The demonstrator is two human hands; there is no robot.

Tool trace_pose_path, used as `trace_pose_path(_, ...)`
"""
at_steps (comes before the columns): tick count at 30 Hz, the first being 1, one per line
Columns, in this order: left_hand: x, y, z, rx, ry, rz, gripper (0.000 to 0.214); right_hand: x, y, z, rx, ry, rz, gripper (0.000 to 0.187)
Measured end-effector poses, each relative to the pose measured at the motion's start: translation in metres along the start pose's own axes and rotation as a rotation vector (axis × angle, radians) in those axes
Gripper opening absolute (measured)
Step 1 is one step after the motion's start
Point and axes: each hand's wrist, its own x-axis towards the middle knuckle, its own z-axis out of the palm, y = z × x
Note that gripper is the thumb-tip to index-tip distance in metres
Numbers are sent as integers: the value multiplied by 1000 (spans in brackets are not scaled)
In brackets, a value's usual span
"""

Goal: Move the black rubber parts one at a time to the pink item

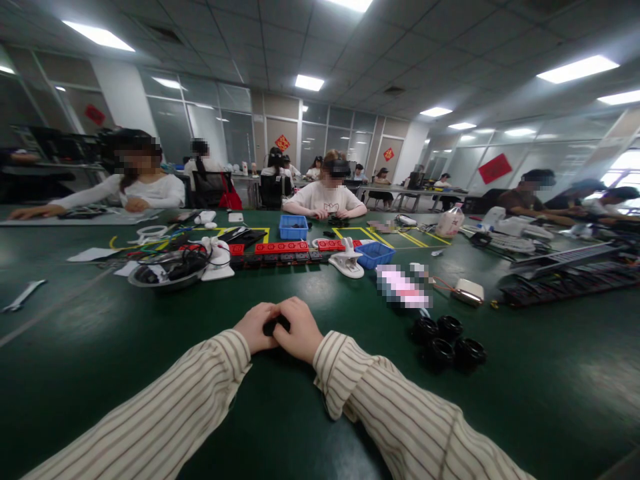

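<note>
My left hand (257,328) and my right hand (300,330) meet over the green table, fingers curled in and touching. Between them a small black part (277,325) shows, mostly covered by the fingers, so its exact kind cannot be made out. Both hands appear closed around it. To the right of my right hand, several black ring-shaped parts (441,350) stand in a cluster on the table.
A wrench (24,296) lies far left. Beyond my hands are a metal bowl (165,280) of dark items, a strip of red blocks (281,248), a white clip (347,261), and blue bins (293,228) (375,255). A person (327,193) sits opposite.
</note>
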Motion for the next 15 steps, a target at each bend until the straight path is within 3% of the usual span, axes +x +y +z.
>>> trace_pose_path(6,0,0,3,51,44,-18,53,-1,-2,-1,-6,98,55,20)
trace_pose_path(10,1,4,4,118,46,-55,44,0,0,0,-62,116,142,19)
trace_pose_path(15,1,3,3,157,26,-54,37,1,2,2,-64,76,124,10)
